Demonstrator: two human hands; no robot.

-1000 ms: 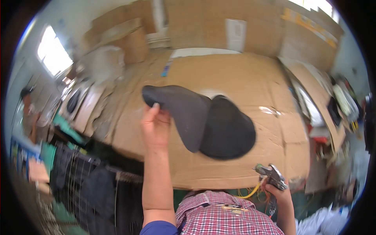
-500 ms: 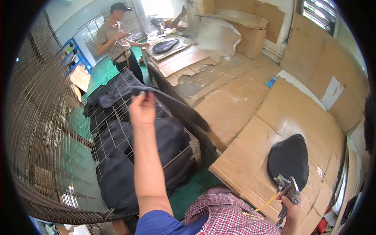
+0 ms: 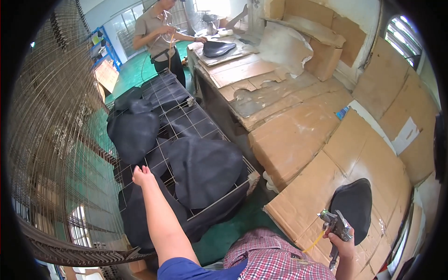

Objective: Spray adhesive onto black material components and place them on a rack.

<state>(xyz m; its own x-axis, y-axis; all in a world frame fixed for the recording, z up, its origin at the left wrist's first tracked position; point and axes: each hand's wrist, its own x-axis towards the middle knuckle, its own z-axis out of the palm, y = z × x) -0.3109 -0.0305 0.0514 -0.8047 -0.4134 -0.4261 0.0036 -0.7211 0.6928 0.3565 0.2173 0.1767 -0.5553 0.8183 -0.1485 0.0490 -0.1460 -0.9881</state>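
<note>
At the left, my left hand [image 3: 143, 176] is pinched closed at the lower tip of a rounded black sheet [image 3: 133, 135] lying on a wire rack [image 3: 205, 119]. Another broad black sheet [image 3: 205, 172], with a soft ridge down it, lies to the right of that hand on the wires. My right hand [image 3: 344, 242] is wrapped around the handle of a metal spray gun [image 3: 337, 224], whose yellow hose [image 3: 316, 242] runs down toward my checked apron. Beside the gun, partly behind it, a smooth black oval piece [image 3: 352, 210] rests on cardboard [image 3: 303, 196].
A co-worker [image 3: 163, 37] stands beyond the rack, one hand near another black piece [image 3: 218, 49] on the far bench. A wire mesh rack [image 3: 60, 116] rises along the left. Cardboard panels [image 3: 385, 79] line the right. A blue tube [image 3: 342, 112] lies by the wall.
My left hand has come down and left from the far part of the rack. A black sheet that stretched from it now lies flatter on the wires. The view has shifted.
</note>
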